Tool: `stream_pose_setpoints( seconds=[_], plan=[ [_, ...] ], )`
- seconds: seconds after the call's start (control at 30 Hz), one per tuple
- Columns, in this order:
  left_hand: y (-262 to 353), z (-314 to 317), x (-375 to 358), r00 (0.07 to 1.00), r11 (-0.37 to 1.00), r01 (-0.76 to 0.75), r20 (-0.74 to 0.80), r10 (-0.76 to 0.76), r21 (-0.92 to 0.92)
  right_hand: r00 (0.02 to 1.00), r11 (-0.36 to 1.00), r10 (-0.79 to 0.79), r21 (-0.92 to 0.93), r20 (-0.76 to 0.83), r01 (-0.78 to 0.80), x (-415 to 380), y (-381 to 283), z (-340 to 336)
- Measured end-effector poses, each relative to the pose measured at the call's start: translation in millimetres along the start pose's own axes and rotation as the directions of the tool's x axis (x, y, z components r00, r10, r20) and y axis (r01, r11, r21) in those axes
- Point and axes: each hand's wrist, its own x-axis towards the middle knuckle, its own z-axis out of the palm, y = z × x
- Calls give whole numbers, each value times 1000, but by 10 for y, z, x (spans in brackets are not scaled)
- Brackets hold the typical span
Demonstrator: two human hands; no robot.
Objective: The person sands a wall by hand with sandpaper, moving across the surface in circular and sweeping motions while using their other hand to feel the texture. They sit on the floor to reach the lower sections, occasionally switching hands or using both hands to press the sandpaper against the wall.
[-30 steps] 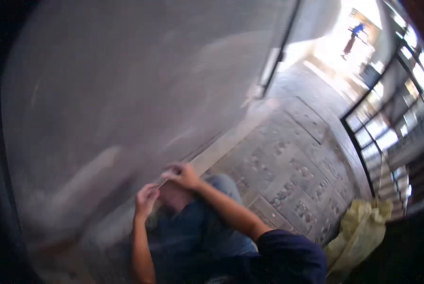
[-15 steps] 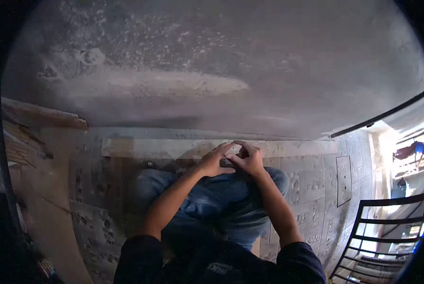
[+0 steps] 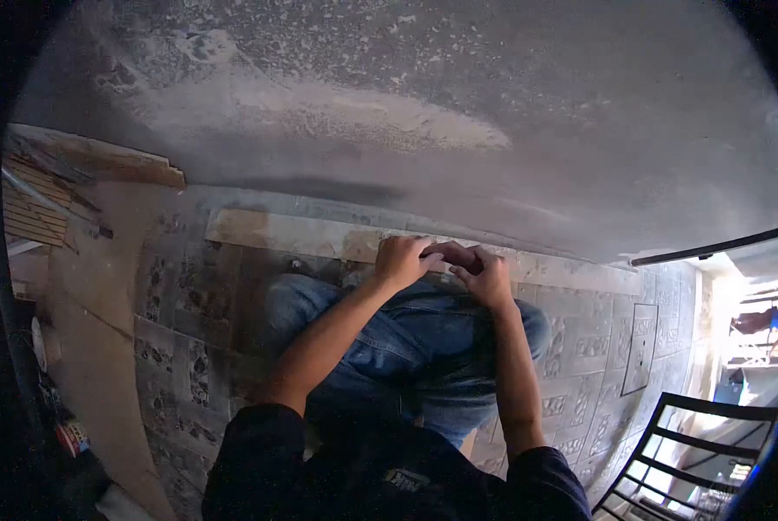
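Above the knees, left hand [image 3: 402, 259] and right hand [image 3: 484, 273] touching, both curled, contents unclear.

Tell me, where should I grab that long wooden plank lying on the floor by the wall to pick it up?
Probably grip the wooden plank at its free left end, reaching down from above with fingers wrapped over its near long edge. It lies flat and thin along the foot of the wall, so the far edge is blocked. The left hand and right hand sit over its right part, with knees there.
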Motion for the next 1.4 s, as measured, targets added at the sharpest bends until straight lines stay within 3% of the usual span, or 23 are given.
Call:
stream_pose_setpoints(
  seconds=[0.1, 0.17, 0.2, 0.27, 0.3, 0.33, 0.4, 0.43, 0.5, 0.53, 0.6, 0.67, 0.8, 0.87, 1.0, 1.07, 1.13, 1.23, 1.33, 1.4],
  plan=[
    [-38, 27, 10, 999, 999, -26, 26, 25, 23, 996, 995, 92, -30, 6, -92, 9, -2, 4],
    [-6, 17, 34, 990, 976, 89, 125, -65, -197, 997, 999, 47, 6, -67, -46, 11, 75, 42],
    [1, 21, 37, 990, 978, 78, 132, -53, -195, 991, 999, 1, 34, -137, 4, 13, 75, 32],
    [5, 17, 72, 938, 821, 282, 321, -128, -496, 986, 998, 20, 65, -168, -9, 0, 70, 18],
    [-68, -22, 105, 834, 813, 440, 509, -214, -380, 982, 995, 33, 94, -184, -15, -13, 50, 1],
    [-122, -21, 119, 833, 821, 422, 523, -183, -384, 976, 996, 48, 83, -211, -31, -37, 54, -2],
    [-152, 36, 115, 657, 507, 729, 678, -330, -460, 992, 998, 21, 68, -127, -13, -98, 83, 26],
    [-112, 72, 49, 816, 722, 535, 492, -305, -439, 989, 998, -45, 34, -144, 50, -129, 96, 39],
    [28, 45, 47, 869, 880, 388, 428, -250, -274, 973, 984, -177, -47, -146, 172, -151, 149, 81],
    [85, -8, 106, 780, 876, 453, 549, -301, -164, 962, 969, -243, -86, -126, 233, -144, 185, 115],
    [-330, 395, -60, 856, 863, 396, 466, -224, -313, 930, 930, -349, -164, -119, 328, -144, 209, 161],
    [-344, 368, -69, 844, 812, 430, 496, -206, -394, 891, 896, -435, -162, -127, 414, -129, 69, 99],
    [-64, 105, -35, 844, 848, 400, 500, -193, -348, 745, 748, -652, -275, -137, 604, -149, 49, 182],
    [155, -60, 24, 622, 586, 736, 681, -386, -340, 705, 713, -697, -237, -130, 660, -144, 21, 218],
    [-39, 45, -29, 691, 607, 661, 672, -265, -441, 736, 745, -661, -245, -148, 621, -168, -21, 231],
    [-30, 76, -78, 652, 555, 707, 707, -273, -438, 667, 686, -724, -284, -175, 670, -175, -23, 230],
    [130, 91, -105, 618, 502, 746, 736, -275, -438, 670, 687, -721, -303, -175, 660, -198, -39, 200],
    [238, 122, -166, 711, 429, 699, 616, -338, -572, 699, 722, -688, -275, -192, 635, -223, -42, 200],
    [-120, 74, -191, 747, 484, 637, 637, -192, -601, 715, 744, -666, -258, -212, 617, -220, 1, 259],
    [-267, 34, -132, 701, 660, 559, 711, -53, -502, 778, 790, -608, -211, -156, 575, -231, -19, 247]
  ],
)
